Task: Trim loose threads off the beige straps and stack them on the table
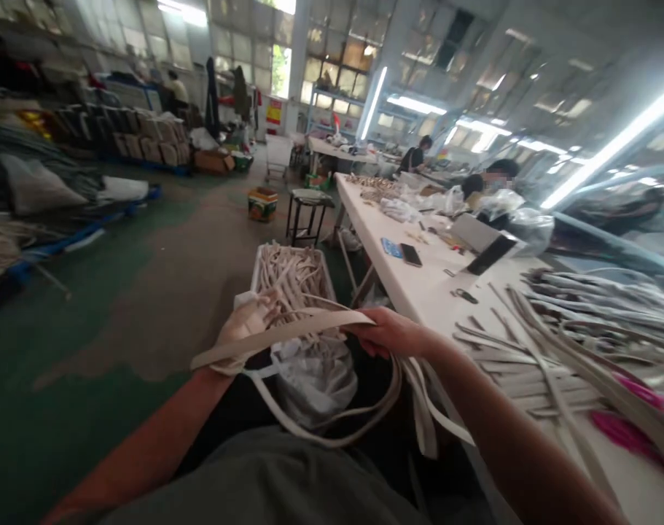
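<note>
Beige fabric straps (293, 332) stretch between my two hands above my lap, with loops hanging down below. My right hand (383, 332) is closed around them near the table's edge, and more strap ends dangle beneath it. On the other side my left hand (244, 328), in a pale glove or wrap, is closed on the straps near one end; its fingers are partly blurred. Just beyond my hands stands a white crate (326, 281) full of similar straps (291, 273). A white plastic bag (318, 379) lies at my lap under the held straps.
A long white table (386, 270) at the right bears a phone (411, 254), loose straps (528, 364), pink material (627, 430) and plastic bags. Ahead are a black stool (308, 211) and a carton (262, 204). People work farther back. Blue pallets (74, 230) lie left.
</note>
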The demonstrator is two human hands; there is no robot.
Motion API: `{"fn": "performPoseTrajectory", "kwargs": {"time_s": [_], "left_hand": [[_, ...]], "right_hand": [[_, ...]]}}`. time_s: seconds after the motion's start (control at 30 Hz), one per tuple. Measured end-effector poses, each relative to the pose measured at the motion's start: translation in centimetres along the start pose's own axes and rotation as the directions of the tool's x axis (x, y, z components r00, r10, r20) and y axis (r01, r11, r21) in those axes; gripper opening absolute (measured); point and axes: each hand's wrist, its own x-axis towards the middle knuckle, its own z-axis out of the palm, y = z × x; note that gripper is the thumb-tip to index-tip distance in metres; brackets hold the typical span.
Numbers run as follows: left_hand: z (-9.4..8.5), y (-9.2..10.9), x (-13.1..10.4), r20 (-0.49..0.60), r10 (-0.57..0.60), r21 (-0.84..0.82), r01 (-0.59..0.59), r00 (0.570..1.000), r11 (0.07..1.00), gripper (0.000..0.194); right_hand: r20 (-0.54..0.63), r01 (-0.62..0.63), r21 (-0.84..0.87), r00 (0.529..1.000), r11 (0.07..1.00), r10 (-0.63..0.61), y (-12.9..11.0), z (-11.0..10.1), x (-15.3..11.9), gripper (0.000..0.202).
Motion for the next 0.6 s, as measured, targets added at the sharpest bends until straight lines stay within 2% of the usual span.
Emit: {"fn": "performPoseTrajectory", "kwargs": {"time_s": [0.13,0.27,0.4,0.5,0.6], "left_hand": [[-0.6,-0.7,-2.5,0.158,-0.073,0.043,0.067,0.985,0.997,0.021],[-0.1,-1.3,-3.9,0.233,-0.175,0.198,0.130,0.956,0.971,0.027],[1.3,-2.0,-3.8,0.277,-0.128,0.281,0.048,0.952,0.959,0.033],[2.0,-2.6,-3.2,0.200,-0.109,0.250,0.057,0.974,0.967,0.037],[1.8,-2.8,-2.5,0.133,-0.110,0.200,0.082,0.985,0.976,0.036]], "right_hand": [[0.028,0.081,0.174,0.996,0.981,-0.088,2.2,5.3,2.2,0.046],[0.055,0.112,0.342,0.989,0.933,-0.139,3.8,8.6,3.3,0.047],[0.101,0.069,0.417,0.987,0.906,-0.121,4.7,10.0,3.5,0.055],[0.130,0.036,0.468,0.985,0.883,-0.109,5.2,10.1,3.0,0.057],[0.134,0.016,0.535,0.986,0.844,-0.103,5.5,9.9,2.3,0.056]]}}
